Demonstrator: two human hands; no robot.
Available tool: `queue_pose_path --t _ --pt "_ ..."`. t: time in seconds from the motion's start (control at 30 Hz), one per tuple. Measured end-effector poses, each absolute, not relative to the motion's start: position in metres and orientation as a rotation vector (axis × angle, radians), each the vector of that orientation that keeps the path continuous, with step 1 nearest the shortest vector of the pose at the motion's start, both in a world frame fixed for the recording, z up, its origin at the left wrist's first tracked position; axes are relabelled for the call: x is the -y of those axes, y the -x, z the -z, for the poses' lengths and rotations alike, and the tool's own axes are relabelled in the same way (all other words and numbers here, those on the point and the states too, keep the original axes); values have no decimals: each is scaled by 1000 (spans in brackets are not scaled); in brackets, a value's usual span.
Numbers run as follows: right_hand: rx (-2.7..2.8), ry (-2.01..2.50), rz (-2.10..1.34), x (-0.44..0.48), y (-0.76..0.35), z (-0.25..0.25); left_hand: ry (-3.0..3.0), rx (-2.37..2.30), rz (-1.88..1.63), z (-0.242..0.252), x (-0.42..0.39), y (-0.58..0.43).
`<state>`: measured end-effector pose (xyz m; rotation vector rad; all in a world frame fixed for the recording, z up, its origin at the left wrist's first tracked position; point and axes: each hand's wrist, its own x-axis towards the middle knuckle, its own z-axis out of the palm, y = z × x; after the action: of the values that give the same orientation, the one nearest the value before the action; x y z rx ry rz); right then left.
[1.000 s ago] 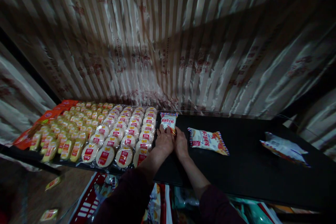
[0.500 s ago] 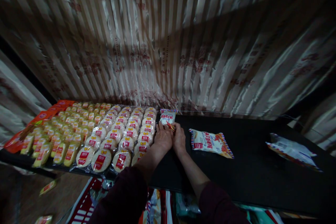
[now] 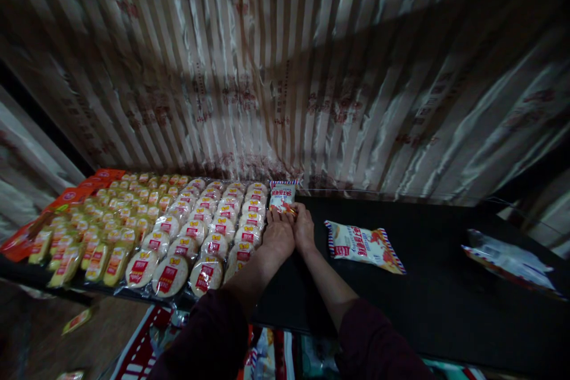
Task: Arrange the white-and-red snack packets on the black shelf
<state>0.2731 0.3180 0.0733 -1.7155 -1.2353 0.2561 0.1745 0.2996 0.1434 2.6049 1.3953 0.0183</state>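
A small white snack bag (image 3: 282, 195) with a striped top edge and red lettering stands at the back of the black table, beside the rightmost row of wrapped round crackers (image 3: 206, 274). My left hand (image 3: 279, 236) is at its lower left, fingers forward and closed against the bag. Pressed alongside, my right hand (image 3: 304, 229) has its fingers curled around the lower right corner. The two hands hide the bag's bottom. To the right, a second bag of the same kind (image 3: 364, 245) lies flat, touched by neither hand.
Rows of yellow-wrapped snacks (image 3: 95, 261) and orange packages (image 3: 66, 196) fill the left end. Another bag (image 3: 510, 261) lies at the far right of the black table (image 3: 427, 309). A red-and-white basket (image 3: 140, 347) is below, and a striped curtain (image 3: 276, 71) hangs behind.
The held snack bag has shifted slightly back and left and shows more of its front. My hands have stayed at its lower edge. The view has turned slightly.
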Motion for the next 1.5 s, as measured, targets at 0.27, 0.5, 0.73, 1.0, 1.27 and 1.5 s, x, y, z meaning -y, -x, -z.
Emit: queue_pose_path --t 0.27,0.5,0.73,1.0,1.27,1.5 --pt "1240 1717 -245 -331 -278 -69 -2580 -1394 -49 -142 -305 -175" --pt "1260 1771 -259 -337 -278 -75 -2518 -1428 -159 -141 -305 -174" --pt "1294 1784 -258 -338 -279 -76 -2541 -1385 -139 -139 -309 -174" --pt "1379 1789 -217 -327 -278 -77 -2575 -1378 -165 -134 -309 -174" --pt "1424 1740 -211 -320 -280 -76 -2580 -1371 -140 -138 -307 -175" --pt "1457 1727 -210 -316 -281 -75 -2536 -1446 -189 -136 -307 -176"
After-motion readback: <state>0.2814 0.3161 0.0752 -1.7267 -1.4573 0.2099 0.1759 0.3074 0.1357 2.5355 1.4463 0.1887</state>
